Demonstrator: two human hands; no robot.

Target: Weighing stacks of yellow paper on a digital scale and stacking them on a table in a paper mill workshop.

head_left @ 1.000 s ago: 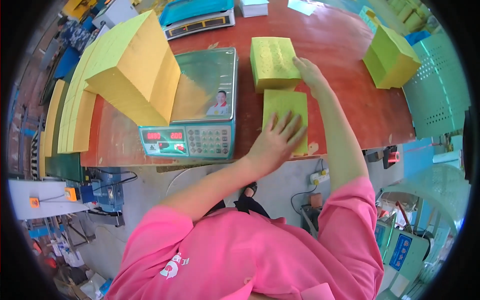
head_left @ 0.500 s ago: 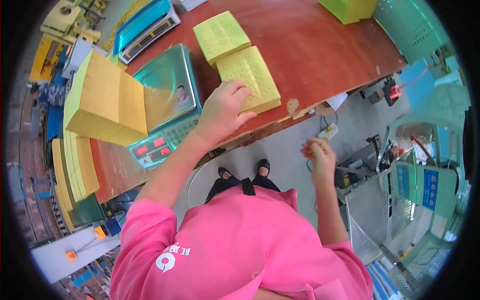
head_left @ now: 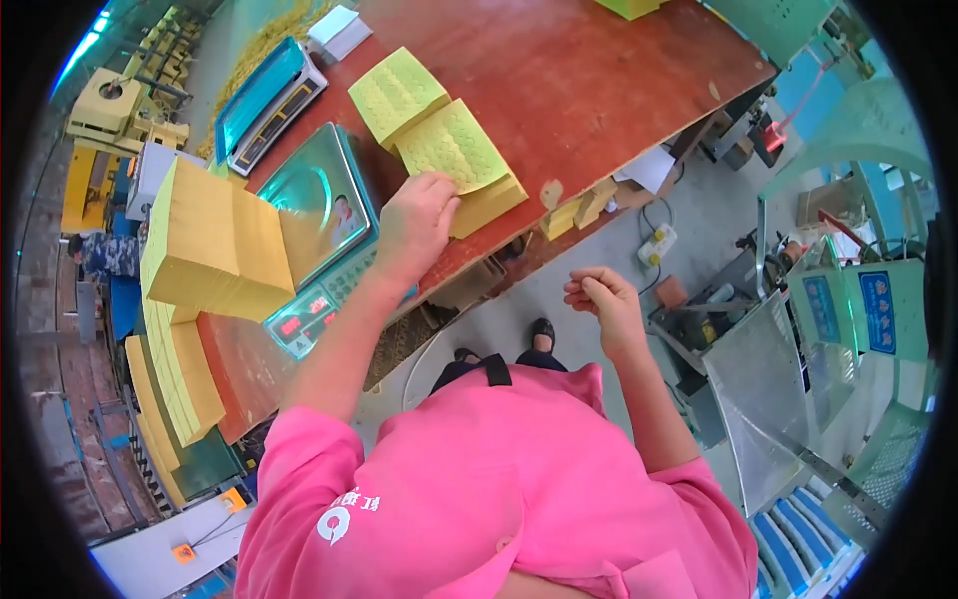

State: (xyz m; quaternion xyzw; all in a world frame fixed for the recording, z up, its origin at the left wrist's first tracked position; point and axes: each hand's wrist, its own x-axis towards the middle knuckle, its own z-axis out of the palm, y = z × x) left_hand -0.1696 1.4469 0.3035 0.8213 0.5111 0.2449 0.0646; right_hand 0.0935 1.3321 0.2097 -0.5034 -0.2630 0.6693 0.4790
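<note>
My left hand (head_left: pixel 414 222) is closed on the near left corner of a stack of yellow embossed paper (head_left: pixel 459 155). Its upper sheets are slightly lifted and bent above the lower ones. A second yellow paper stack (head_left: pixel 394 90) touches its far side. To the left, a digital scale (head_left: pixel 349 270) with a glossy plate and red-lit display bears a tall yellow paper block (head_left: pixel 215 240). My right hand (head_left: pixel 611 307) hangs in the air off the table's near edge, fingers curled in with the thumb against them. Nothing shows in it.
Another scale with a blue tray (head_left: pixel 261 95) and a white box (head_left: pixel 339 32) stand at the far left of the red table (head_left: pixel 589 80). More yellow stacks (head_left: pixel 185 364) lie at left. Right of me are a metal panel (head_left: pixel 763 399) and a green chair (head_left: pixel 848 309).
The view has shifted. My left fingers have gone from resting over the stack's top to gripping its near left corner, and the top sheets have risen a little. My right hand stays empty.
</note>
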